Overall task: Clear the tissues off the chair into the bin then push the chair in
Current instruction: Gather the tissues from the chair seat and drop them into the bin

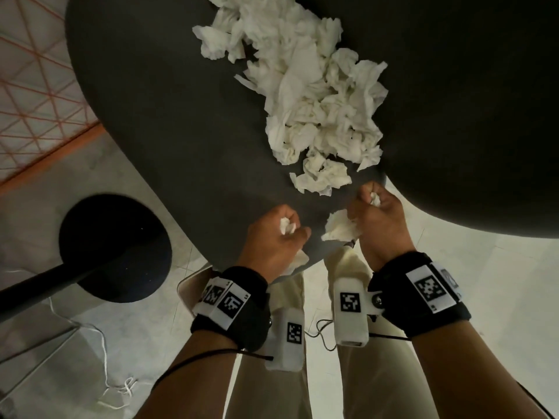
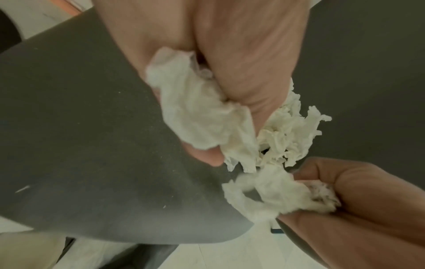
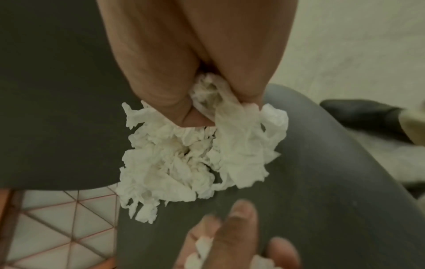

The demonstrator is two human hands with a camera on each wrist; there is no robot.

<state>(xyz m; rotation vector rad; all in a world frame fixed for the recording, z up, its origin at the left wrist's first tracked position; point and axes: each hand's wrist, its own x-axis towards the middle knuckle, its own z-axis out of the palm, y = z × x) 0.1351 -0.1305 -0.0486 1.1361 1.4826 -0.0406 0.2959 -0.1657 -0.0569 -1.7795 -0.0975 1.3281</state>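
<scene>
Both hands hover at the near edge of a dark, matte chair seat (image 1: 169,122). The left hand (image 1: 273,240) is fisted around a crumpled white tissue wad (image 1: 287,226); the right hand (image 1: 381,219) clutches another wad (image 1: 340,226). Just beyond the knuckles lies the remaining tissue pile (image 1: 311,95): soft, featherlight, easily torn, probably best scooped in loose bunches.

head camera looks steeply down from above, taking in the chair (image 1: 169,122) and both wrists. each wrist camera sits tight behind its own fist, facing along the fingers; all three share the seat's near edge.
</scene>
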